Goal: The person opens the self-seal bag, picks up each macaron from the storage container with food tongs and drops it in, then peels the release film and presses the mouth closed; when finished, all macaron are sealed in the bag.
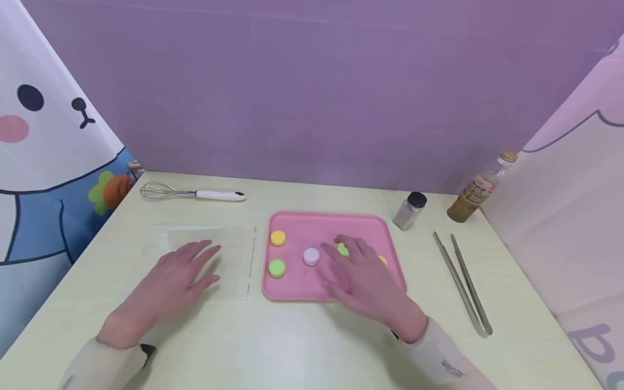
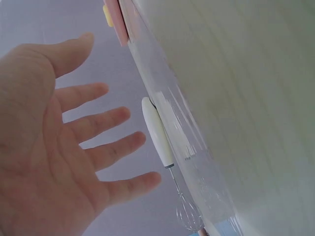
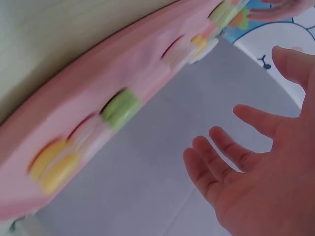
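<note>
My left hand [image 1: 177, 276] hovers with spread, relaxed fingers over a clear plastic sheet or bag [image 1: 234, 254] lying on the table. Nothing is in its palm in the left wrist view. Over the right half of a pink tray [image 1: 302, 221] is my right hand [image 1: 365, 279], its fingers loosely extended and holding nothing. Macarons lie on the tray: a yellow one [image 1: 278, 238], a green one [image 1: 277, 267] and a lilac one [image 1: 311, 256] to the left. Partly hidden by the right hand are another green macaron [image 1: 343, 249] and a yellow one [image 1: 383, 260]. A pink macaron [image 3: 88, 135] shows in the right wrist view.
A whisk [image 1: 220, 195] with a white handle lies at the back left. Behind the tray's right corner stands a small black-capped jar [image 1: 408, 212], with a corked glass bottle [image 1: 480, 192] farther right. Metal tongs [image 1: 463, 287] lie on the right. A purple curtain [image 1: 312, 97] hangs behind.
</note>
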The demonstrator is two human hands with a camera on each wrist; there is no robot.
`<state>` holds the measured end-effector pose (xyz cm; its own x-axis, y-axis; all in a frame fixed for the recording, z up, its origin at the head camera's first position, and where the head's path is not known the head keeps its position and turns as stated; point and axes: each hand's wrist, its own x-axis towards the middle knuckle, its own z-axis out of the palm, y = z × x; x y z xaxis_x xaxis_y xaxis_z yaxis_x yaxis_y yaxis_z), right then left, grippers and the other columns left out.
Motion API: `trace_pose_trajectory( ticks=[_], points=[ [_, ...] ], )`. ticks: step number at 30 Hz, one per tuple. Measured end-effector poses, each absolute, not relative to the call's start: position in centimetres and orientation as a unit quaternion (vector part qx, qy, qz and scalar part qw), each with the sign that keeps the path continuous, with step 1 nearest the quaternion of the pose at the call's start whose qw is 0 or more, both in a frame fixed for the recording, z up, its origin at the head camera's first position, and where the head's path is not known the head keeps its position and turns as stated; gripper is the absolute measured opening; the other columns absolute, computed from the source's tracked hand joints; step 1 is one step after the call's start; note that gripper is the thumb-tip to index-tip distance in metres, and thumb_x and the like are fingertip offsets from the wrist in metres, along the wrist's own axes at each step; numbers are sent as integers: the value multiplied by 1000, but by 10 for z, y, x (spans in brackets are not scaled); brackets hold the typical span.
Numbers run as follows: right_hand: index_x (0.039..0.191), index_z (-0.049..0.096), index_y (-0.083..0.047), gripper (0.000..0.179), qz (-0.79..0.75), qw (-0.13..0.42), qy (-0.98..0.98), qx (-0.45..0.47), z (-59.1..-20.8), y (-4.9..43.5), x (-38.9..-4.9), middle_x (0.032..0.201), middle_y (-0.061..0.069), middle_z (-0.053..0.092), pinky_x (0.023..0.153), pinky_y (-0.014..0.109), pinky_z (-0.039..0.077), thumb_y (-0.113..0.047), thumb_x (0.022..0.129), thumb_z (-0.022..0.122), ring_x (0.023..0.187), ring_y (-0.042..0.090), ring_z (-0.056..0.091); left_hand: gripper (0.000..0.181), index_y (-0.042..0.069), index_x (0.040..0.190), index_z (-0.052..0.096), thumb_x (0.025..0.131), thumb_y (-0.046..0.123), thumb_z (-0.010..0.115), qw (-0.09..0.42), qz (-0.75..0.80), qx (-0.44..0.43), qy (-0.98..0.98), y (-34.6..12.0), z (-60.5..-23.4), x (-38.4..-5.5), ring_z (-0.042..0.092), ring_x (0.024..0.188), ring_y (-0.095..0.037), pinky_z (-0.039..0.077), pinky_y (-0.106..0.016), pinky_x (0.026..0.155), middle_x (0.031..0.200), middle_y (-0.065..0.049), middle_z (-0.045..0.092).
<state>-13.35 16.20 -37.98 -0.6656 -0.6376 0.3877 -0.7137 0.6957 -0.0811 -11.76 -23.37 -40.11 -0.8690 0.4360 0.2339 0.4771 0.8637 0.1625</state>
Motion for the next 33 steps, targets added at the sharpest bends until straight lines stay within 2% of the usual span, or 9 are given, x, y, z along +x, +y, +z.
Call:
trace_pose_trajectory(
  ticks=[5,8,15,19,22,27,33],
  points=[
    [144,55,-12,59,119,149,-899,394,-383,133,-141,136,13,54,108,48,37,-46,96,64,125,29,48,55,2,139,57,96,31,71,69,-114,-243,-961,-234,-402,-124,49,129,-46,42,-67,97,140,-25,53],
    [144,55,-12,58,120,135,-901,393,-383,117,-143,136,10,53,108,46,37,-45,97,63,124,27,48,54,0,138,58,95,30,73,50,-129,-245,-960,-233,-403,-128,48,129,-48,42,-66,99,141,-27,52],
    [146,52,-16,53,62,89,-912,395,-381,78,-148,141,5,51,106,44,35,-45,101,54,129,25,45,58,-1,139,56,95,33,72,15,-141,-226,-964,-229,-407,-133,39,134,-54,34,-76,98,146,-29,46],
    [131,63,-13,42,54,93,-907,408,-387,59,-155,138,4,54,100,41,38,-40,99,57,125,24,47,56,-1,139,57,96,32,71,14,-150,-229,-962,-228,-406,-135,39,135,-53,32,-76,100,147,-28,46],
    [124,66,-12,40,54,92,-902,417,-390,46,-159,134,4,56,99,39,38,-42,98,59,124,23,48,54,0,139,57,96,30,71,11,-156,-231,-960,-228,-405,-137,39,135,-52,30,-76,101,147,-27,46],
    [128,65,-11,48,13,98,-895,435,-395,28,-163,132,3,58,101,38,37,-48,99,59,124,21,51,53,-2,138,58,95,25,72,7,-154,-240,-958,-229,-407,-139,42,134,-50,30,-77,100,145,-27,49],
    [118,67,-14,45,-49,121,-886,445,-400,13,-165,127,1,60,97,34,38,-53,97,59,117,18,54,53,-2,139,56,96,24,72,-10,-162,-243,-956,-231,-407,-140,39,136,-50,30,-77,100,147,-26,47]
  ],
)
